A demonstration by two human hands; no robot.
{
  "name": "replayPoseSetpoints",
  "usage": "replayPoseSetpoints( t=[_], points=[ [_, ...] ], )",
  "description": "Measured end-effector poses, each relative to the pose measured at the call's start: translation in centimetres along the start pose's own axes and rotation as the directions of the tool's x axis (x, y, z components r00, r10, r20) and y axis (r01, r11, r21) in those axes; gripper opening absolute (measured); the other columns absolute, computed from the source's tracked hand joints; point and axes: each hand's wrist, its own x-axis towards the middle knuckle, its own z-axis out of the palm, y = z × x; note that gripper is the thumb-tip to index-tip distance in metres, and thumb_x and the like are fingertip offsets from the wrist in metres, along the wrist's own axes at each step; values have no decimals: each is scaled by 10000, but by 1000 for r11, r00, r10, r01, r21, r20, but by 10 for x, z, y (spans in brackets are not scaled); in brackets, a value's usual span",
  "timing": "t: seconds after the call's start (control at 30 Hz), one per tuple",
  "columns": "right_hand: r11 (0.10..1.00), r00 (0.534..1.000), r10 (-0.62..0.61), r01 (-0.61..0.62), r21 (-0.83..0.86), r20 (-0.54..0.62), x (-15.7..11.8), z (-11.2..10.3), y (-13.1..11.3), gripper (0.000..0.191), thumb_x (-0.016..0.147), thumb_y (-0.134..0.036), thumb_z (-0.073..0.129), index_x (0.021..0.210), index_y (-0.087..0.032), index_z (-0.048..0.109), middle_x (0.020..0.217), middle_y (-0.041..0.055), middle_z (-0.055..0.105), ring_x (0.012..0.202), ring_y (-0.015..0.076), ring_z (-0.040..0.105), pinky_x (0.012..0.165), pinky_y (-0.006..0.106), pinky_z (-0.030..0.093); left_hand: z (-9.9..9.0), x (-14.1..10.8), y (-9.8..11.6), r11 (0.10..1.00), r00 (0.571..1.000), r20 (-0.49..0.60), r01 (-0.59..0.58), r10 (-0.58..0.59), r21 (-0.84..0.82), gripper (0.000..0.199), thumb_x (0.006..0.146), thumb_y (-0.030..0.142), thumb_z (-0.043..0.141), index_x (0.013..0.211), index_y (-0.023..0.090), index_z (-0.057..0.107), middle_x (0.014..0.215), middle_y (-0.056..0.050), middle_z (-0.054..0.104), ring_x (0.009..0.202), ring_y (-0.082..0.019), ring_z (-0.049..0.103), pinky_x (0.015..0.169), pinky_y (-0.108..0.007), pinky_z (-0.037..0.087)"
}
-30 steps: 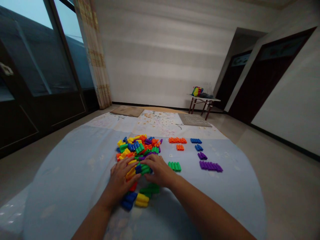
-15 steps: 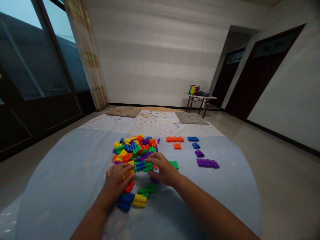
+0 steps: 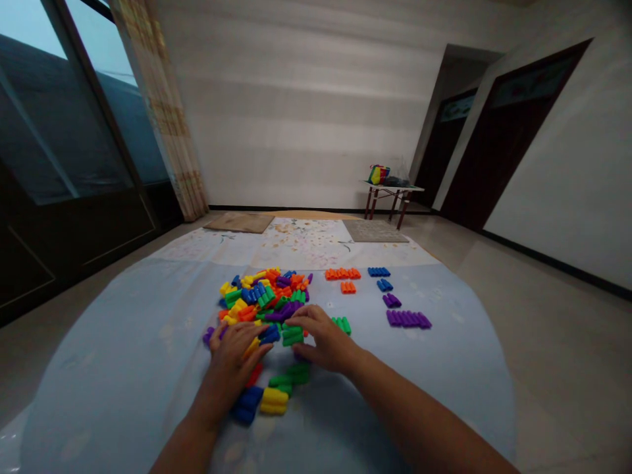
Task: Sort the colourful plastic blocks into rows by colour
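My left hand (image 3: pixel 236 352) is at the front left of a mixed pile of coloured plastic pieces (image 3: pixel 264 296), its fingers closed around blue pieces (image 3: pixel 269 334), with yellow ones under the fingers. Facing it, my right hand (image 3: pixel 323 339) pinches a pair of green pieces (image 3: pixel 293 335) between thumb and fingers. A narrow gap parts the blue pieces from the green pair. Nearer to me lie yellow pieces (image 3: pixel 274 401), blue pieces (image 3: pixel 246 405), green pieces (image 3: pixel 290 378) and a red piece (image 3: pixel 255 375) partly behind my left hand.
Right of the pile are orange rows (image 3: pixel 342 274), blue rows (image 3: pixel 379 271), a long purple row (image 3: pixel 408 319) and a green group (image 3: pixel 341 325) beside my right wrist. Two flat boards, brown (image 3: pixel 240 222) and grey (image 3: pixel 375 231), lie on the table's far end.
The blue pieces have come apart from the green pair and are now at my left fingers. The green pair stays at my right hand. Purple pieces now show left of my left hand.
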Motion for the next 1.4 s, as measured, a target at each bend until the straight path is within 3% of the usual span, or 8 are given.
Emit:
replayPoseSetpoints(
  t=[0.13,0.27,0.5,0.57,0.7,0.83,1.3,1.4],
  points=[
    [977,972,143,-170,-132,-189,-19,-32,19,393,757,-220,654,1141,-206,570,1020,78,530,985,204,516,886,384,451,0,0,-15,995,991,-93,99,-96,22,503,812,603,417,1086,234,623,1063,-89,653,1043,-249,543,1034,-518,269],
    [869,900,311,-399,-293,-305,-54,-61,47,356,766,-272,646,1104,-176,595,985,91,538,970,228,519,894,401,439,9,4,-18,998,996,-80,40,-36,44,443,830,549,408,1063,248,634,1061,-79,658,1026,-237,554,981,-447,355],
    [689,767,623,-632,-356,-155,-83,-66,63,487,722,-403,685,1124,-138,618,1029,117,557,984,243,555,907,352,430,-2,1,-24,962,960,-192,235,-206,140,459,897,413,254,1109,200,602,1117,-94,635,1113,-246,521,1047,-500,235],
    [694,758,642,-639,-331,-115,-83,-69,62,530,718,-436,677,1152,-141,606,1069,121,560,1014,239,552,923,340,420,-9,-3,-31,943,936,-225,303,-269,134,485,898,412,231,1097,174,604,1105,-103,637,1100,-237,533,1028,-459,288],
    [773,819,573,-552,-313,-28,-84,-77,65,533,699,-276,683,1212,-179,578,1230,107,541,1158,238,476,1014,343,346,-15,-7,-40,898,884,-235,433,-404,85,496,893,418,224,1080,177,616,1080,-91,648,1061,-217,557,992,-394,357],
    [801,831,556,-526,-285,27,-83,-77,70,439,714,-191,649,1152,-197,621,1113,66,624,1068,219,530,960,337,389,-14,-7,-40,856,847,-182,515,-500,41,468,880,388,257,1074,176,626,1091,-101,646,1066,-235,557,984,-408,369],
    [745,813,579,-497,-445,60,-50,-51,58,771,613,-586,720,1278,-250,523,1277,135,502,1185,318,401,946,466,344,-12,-8,-39,825,819,-131,565,-559,4,518,886,426,216,1064,159,622,1142,-121,615,1115,-263,523,1002,-424,360],
    [730,816,574,-472,-495,67,-43,-40,55,658,660,-607,674,1229,-297,561,1200,126,540,1128,326,428,897,502,343,-12,-8,-41,821,815,-116,570,-567,-11,488,888,420,229,1051,184,625,1148,-102,616,1119,-249,522,998,-414,368]
  ],
)
